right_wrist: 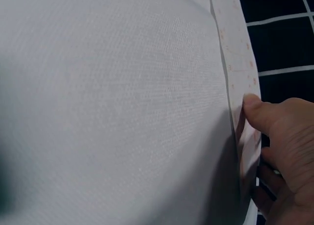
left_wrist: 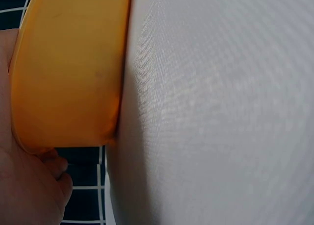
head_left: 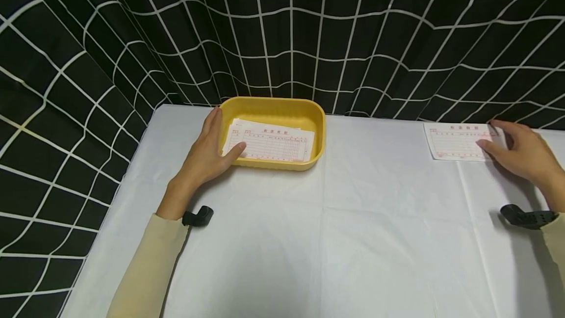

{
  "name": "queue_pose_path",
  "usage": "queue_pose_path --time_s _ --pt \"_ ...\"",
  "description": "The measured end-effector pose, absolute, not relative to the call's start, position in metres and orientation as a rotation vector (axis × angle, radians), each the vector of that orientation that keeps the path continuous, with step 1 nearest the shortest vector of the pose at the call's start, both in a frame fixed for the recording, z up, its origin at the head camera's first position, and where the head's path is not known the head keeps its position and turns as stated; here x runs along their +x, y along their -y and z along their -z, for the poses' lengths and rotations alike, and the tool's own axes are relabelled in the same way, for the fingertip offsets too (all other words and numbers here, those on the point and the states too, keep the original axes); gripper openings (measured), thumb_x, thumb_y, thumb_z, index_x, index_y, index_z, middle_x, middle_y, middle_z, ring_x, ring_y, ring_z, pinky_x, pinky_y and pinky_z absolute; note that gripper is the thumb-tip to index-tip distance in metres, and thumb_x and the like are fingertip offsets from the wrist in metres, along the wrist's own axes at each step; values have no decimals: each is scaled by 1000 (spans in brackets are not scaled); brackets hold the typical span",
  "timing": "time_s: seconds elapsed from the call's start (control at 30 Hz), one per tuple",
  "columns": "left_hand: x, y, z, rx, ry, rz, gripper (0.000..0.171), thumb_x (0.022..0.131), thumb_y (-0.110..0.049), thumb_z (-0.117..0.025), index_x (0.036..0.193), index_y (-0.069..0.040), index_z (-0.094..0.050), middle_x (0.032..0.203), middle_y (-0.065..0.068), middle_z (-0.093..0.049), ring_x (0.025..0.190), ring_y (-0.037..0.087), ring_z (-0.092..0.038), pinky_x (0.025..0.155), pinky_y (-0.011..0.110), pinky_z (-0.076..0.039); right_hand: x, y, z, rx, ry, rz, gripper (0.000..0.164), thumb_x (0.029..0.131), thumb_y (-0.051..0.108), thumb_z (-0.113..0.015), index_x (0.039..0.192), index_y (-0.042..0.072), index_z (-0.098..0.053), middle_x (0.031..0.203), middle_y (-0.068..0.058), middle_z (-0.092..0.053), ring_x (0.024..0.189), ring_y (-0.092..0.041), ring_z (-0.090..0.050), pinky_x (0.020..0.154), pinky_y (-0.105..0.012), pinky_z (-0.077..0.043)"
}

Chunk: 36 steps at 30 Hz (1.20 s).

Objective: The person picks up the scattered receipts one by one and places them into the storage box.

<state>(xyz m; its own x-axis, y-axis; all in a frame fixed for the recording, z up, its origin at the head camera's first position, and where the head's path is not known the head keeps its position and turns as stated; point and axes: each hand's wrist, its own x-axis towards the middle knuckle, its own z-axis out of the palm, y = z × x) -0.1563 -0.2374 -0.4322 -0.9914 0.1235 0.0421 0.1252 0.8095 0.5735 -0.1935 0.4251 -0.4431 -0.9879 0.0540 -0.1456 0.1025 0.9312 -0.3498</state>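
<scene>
A yellow plastic basket point(head_left: 273, 105) stands at the back left of the table with several white receipt slips point(head_left: 278, 144), printed in red, lying in it. My left hand point(head_left: 207, 153) grips the basket's left end, thumb over the front rim and fingers along the outer wall. In the left wrist view, fingertips point(left_wrist: 60, 168) curl past the end of the basket point(left_wrist: 71, 73). At the back right, my right hand point(head_left: 527, 151) holds the right end of a white receipt slip point(head_left: 454, 141), thumb on its printed face. The right wrist view shows the thumb point(right_wrist: 257, 110) on the slip point(right_wrist: 235, 53).
A white cloth point(head_left: 353, 239) covers the table. Behind it and at the left hangs a dark curtain point(head_left: 273, 33) with a white grid. Each wrist wears a black band, one of them the left band point(head_left: 198, 216).
</scene>
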Motion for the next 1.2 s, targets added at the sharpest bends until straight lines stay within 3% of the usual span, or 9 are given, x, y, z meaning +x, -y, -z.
queue_pose_path --time_s 0.13,0.3,0.47,0.67,0.9,1.07,1.13,1.2 --pt "-156 237 432 -194 2996 949 105 97 -57 -63 172 -15 -3 181 6 -6 162 37 -29 128 60 -32 -194 -425 442 103 -2960 560 77 109 34 -55 161 -11 -23 147 -48 -34 121 -61 -35 109 -80 -30" --pt "-156 237 432 -195 2993 958 105 97 -57 -63 172 -16 -3 181 6 -6 162 37 -29 128 60 -33 -194 -425 442 153 -2944 600 79 108 34 -57 163 -9 -21 143 -47 -36 117 -58 -36 108 -80 -31" --pt "-156 237 433 -201 2989 956 104 97 -57 -63 172 -15 -3 181 6 -6 162 37 -29 128 60 -33 -194 -424 440 205 -2941 641 79 107 37 -58 161 -10 -26 150 -47 -35 128 -64 -37 111 -80 -29" --pt "-156 237 432 -202 2982 953 104 97 -56 -63 172 -14 -4 180 7 -7 161 37 -31 127 60 -34 -193 -421 436 288 -2916 681 80 106 41 -59 161 -9 -28 163 -43 -24 151 -65 -21 122 -78 -19" --pt "-155 238 433 -199 2986 946 104 97 -56 -63 172 -14 -4 181 6 -6 161 37 -31 127 61 -34 -191 -416 434 398 -2900 707 69 107 28 -59 160 -8 -33 163 -41 -26 151 -64 -23 121 -77 -22" --pt "-156 238 433 -207 2981 950 104 97 -56 -63 172 -15 -4 180 6 -7 162 36 -31 128 60 -34 -185 -415 431 394 -2960 712 60 107 26 -56 155 -8 -43 156 -43 -38 145 -63 -35 118 -76 -29" --pt "-156 238 433 -209 2980 950 104 97 -56 -63 172 -15 -4 180 7 -7 162 37 -31 128 60 -33 -181 -415 430 363 -3010 698 55 106 24 -55 150 -9 -48 148 -44 -46 134 -60 -45 110 -70 -39" --pt "-156 238 432 -212 2979 950 104 97 -57 -63 172 -14 -4 180 7 -7 162 36 -30 128 60 -33 -176 -413 429 347 -3038 672 53 105 22 -54 147 -10 -51 135 -43 -55 114 -54 -52 91 -58 -48"
